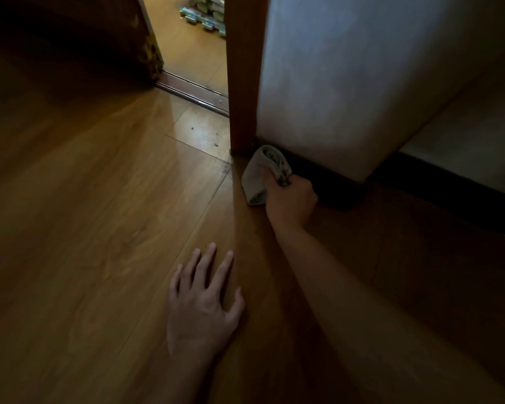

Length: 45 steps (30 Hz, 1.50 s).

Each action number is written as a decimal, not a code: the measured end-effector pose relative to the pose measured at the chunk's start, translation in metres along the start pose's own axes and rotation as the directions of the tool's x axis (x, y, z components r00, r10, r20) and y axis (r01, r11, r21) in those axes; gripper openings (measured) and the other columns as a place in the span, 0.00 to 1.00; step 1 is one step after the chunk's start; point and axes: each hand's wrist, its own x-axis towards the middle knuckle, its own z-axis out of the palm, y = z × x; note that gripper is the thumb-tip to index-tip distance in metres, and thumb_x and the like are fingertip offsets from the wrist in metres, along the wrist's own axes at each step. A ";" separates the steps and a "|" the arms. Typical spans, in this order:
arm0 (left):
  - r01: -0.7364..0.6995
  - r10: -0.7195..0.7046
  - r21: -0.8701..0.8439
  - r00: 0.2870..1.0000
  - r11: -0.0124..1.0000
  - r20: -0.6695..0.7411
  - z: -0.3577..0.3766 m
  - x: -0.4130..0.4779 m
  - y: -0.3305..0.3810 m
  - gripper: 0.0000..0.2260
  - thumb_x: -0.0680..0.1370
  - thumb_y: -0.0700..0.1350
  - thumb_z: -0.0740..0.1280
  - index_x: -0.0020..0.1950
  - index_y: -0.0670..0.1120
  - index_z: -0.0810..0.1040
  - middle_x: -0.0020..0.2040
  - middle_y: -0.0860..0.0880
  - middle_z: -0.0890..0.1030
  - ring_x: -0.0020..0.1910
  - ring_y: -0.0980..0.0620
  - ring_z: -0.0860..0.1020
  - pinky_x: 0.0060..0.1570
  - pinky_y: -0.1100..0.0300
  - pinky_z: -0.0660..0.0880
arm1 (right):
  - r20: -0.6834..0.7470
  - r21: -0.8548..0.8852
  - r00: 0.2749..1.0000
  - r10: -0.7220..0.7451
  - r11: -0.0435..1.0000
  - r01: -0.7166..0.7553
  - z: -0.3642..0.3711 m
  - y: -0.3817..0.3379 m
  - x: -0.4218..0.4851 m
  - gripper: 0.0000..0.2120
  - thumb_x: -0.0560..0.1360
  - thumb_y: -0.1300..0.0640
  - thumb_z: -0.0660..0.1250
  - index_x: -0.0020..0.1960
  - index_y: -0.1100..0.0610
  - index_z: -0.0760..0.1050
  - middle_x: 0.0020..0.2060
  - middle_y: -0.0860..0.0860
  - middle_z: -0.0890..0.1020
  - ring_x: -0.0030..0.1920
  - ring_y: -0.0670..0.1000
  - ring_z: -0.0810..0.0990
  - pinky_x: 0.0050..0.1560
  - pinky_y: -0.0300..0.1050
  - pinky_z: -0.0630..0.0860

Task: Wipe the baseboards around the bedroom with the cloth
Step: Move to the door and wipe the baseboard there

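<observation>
My right hand [289, 199] grips a bunched, dirty grey cloth [263, 173] and holds it against the dark baseboard [333, 182], right at the foot of the wooden door frame [242, 83]. The baseboard runs along the bottom of a pale wall [347, 83], turns the corner and continues to the right [464, 205]. My left hand [201, 298] lies flat on the wooden floor [99, 214] with its fingers spread, nearer to me and holding nothing.
The doorway [193, 53] stands open to a brighter room, with a metal threshold strip [196, 91] and some packaged items [207, 13] on the far floor. A dark door [70, 39] stands at the left. Crumbs of dirt [213, 141] lie near the frame.
</observation>
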 end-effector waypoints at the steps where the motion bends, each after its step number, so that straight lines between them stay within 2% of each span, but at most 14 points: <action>1: -0.001 0.001 -0.005 1.000 1.000 -0.001 0.000 0.000 0.000 0.29 0.77 0.64 0.57 0.77 0.57 0.69 0.78 0.50 0.68 0.77 0.47 0.63 0.74 0.46 0.55 | -0.009 -0.010 1.000 -0.005 1.000 0.005 -0.002 0.001 0.000 0.19 0.75 0.43 0.72 0.52 0.60 0.83 0.46 0.52 0.84 0.43 0.48 0.80 0.36 0.36 0.71; 5: 0.003 -0.003 -0.027 1.000 1.000 -0.007 -0.001 0.001 0.000 0.29 0.77 0.63 0.57 0.77 0.57 0.70 0.78 0.50 0.68 0.77 0.46 0.64 0.74 0.45 0.57 | -0.071 -0.028 0.997 0.000 1.000 -0.002 -0.014 0.014 0.003 0.19 0.75 0.44 0.73 0.50 0.62 0.84 0.44 0.54 0.84 0.43 0.49 0.81 0.33 0.33 0.70; 8: 0.004 -0.004 -0.036 1.000 0.999 -0.001 0.000 0.001 0.000 0.29 0.77 0.63 0.57 0.77 0.57 0.70 0.78 0.50 0.68 0.77 0.47 0.63 0.74 0.45 0.57 | -0.063 -0.009 0.998 -0.005 1.000 0.004 -0.008 0.009 0.002 0.20 0.75 0.45 0.73 0.52 0.62 0.84 0.46 0.55 0.85 0.45 0.51 0.82 0.41 0.39 0.77; 10: 0.002 -0.002 -0.042 1.000 0.999 -0.002 0.000 0.000 0.000 0.29 0.77 0.63 0.57 0.77 0.57 0.70 0.78 0.50 0.68 0.77 0.47 0.63 0.74 0.45 0.57 | -0.041 -0.002 0.999 -0.014 1.000 0.014 -0.007 0.006 0.001 0.20 0.75 0.45 0.73 0.53 0.62 0.84 0.48 0.54 0.85 0.46 0.50 0.82 0.43 0.40 0.76; 16: -0.007 0.007 -0.029 1.000 1.000 0.013 0.001 0.000 -0.001 0.29 0.77 0.64 0.56 0.77 0.58 0.69 0.78 0.50 0.67 0.78 0.47 0.62 0.75 0.46 0.54 | -0.052 -0.028 0.998 0.039 0.999 -0.040 -0.039 0.024 0.003 0.18 0.75 0.44 0.73 0.50 0.60 0.84 0.45 0.53 0.84 0.41 0.47 0.79 0.40 0.37 0.72; 19: -0.012 0.012 -0.029 1.000 1.000 0.001 0.002 0.000 -0.002 0.29 0.77 0.64 0.56 0.77 0.57 0.69 0.78 0.50 0.68 0.78 0.46 0.63 0.74 0.46 0.54 | -0.082 -0.024 0.995 0.059 0.998 -0.061 -0.059 0.033 0.002 0.17 0.74 0.44 0.74 0.46 0.60 0.83 0.41 0.52 0.83 0.39 0.48 0.79 0.33 0.35 0.69; 23: 0.002 -0.001 -0.023 1.000 1.000 0.023 0.002 -0.001 -0.002 0.30 0.77 0.65 0.54 0.78 0.58 0.67 0.79 0.50 0.66 0.78 0.47 0.61 0.75 0.44 0.57 | -0.113 0.016 0.986 0.121 0.993 -0.120 -0.087 0.045 0.002 0.16 0.72 0.44 0.76 0.45 0.57 0.82 0.41 0.51 0.83 0.41 0.50 0.81 0.37 0.40 0.74; 27: 0.019 -0.019 -0.017 0.999 1.000 0.044 0.000 -0.001 0.000 0.30 0.78 0.65 0.53 0.79 0.58 0.66 0.80 0.51 0.65 0.79 0.48 0.60 0.75 0.42 0.60 | -0.203 0.123 0.966 0.158 0.983 -0.134 -0.111 0.057 -0.005 0.10 0.73 0.51 0.77 0.49 0.55 0.81 0.41 0.46 0.80 0.42 0.45 0.80 0.34 0.31 0.72; 30: 0.018 -0.018 -0.018 1.000 1.000 0.019 -0.001 -0.001 0.001 0.30 0.77 0.64 0.53 0.78 0.57 0.69 0.78 0.50 0.67 0.78 0.46 0.62 0.73 0.41 0.62 | -0.212 0.222 0.968 0.135 0.971 -0.087 -0.113 0.063 -0.008 0.10 0.74 0.54 0.76 0.53 0.55 0.81 0.45 0.47 0.82 0.45 0.43 0.81 0.36 0.26 0.73; 32: 0.013 -0.013 -0.028 1.000 1.000 0.006 -0.001 0.000 0.001 0.29 0.77 0.64 0.54 0.77 0.56 0.70 0.78 0.50 0.68 0.77 0.46 0.64 0.72 0.41 0.64 | -0.189 0.235 0.976 0.104 0.970 -0.058 -0.108 0.066 -0.007 0.11 0.73 0.54 0.77 0.53 0.55 0.82 0.47 0.47 0.83 0.46 0.42 0.81 0.39 0.27 0.75; 36: 0.007 -0.008 -0.036 0.999 0.999 -0.035 0.001 -0.002 0.001 0.29 0.77 0.63 0.54 0.76 0.56 0.71 0.77 0.50 0.69 0.76 0.46 0.65 0.72 0.41 0.63 | -0.118 0.148 0.993 -0.017 0.988 0.035 -0.103 0.068 0.005 0.17 0.69 0.47 0.79 0.52 0.56 0.81 0.48 0.48 0.83 0.48 0.46 0.82 0.46 0.42 0.80; 39: -0.007 0.005 -0.024 0.998 1.000 -0.062 0.003 -0.001 0.001 0.29 0.77 0.63 0.55 0.75 0.55 0.72 0.76 0.49 0.70 0.76 0.45 0.65 0.72 0.43 0.60 | -0.161 0.101 0.981 -0.111 0.987 0.128 -0.102 0.071 0.008 0.14 0.69 0.50 0.80 0.47 0.56 0.79 0.45 0.50 0.81 0.45 0.48 0.81 0.44 0.42 0.78; 42: -0.002 0.001 -0.008 0.999 1.000 -0.040 0.005 -0.001 0.002 0.29 0.77 0.63 0.54 0.76 0.56 0.71 0.77 0.49 0.69 0.77 0.45 0.64 0.73 0.42 0.60 | -0.231 0.107 0.969 -0.093 0.987 0.120 -0.104 0.079 0.005 0.12 0.69 0.52 0.80 0.46 0.51 0.78 0.44 0.51 0.81 0.46 0.50 0.81 0.45 0.43 0.77; 45: 0.019 -0.019 -0.012 0.999 1.000 -0.041 0.005 -0.005 0.004 0.29 0.78 0.63 0.54 0.77 0.57 0.69 0.78 0.49 0.68 0.77 0.45 0.63 0.73 0.40 0.62 | -0.259 0.116 0.961 -0.096 0.985 0.129 -0.102 0.078 0.003 0.12 0.69 0.53 0.79 0.44 0.51 0.76 0.43 0.50 0.80 0.45 0.50 0.80 0.45 0.43 0.77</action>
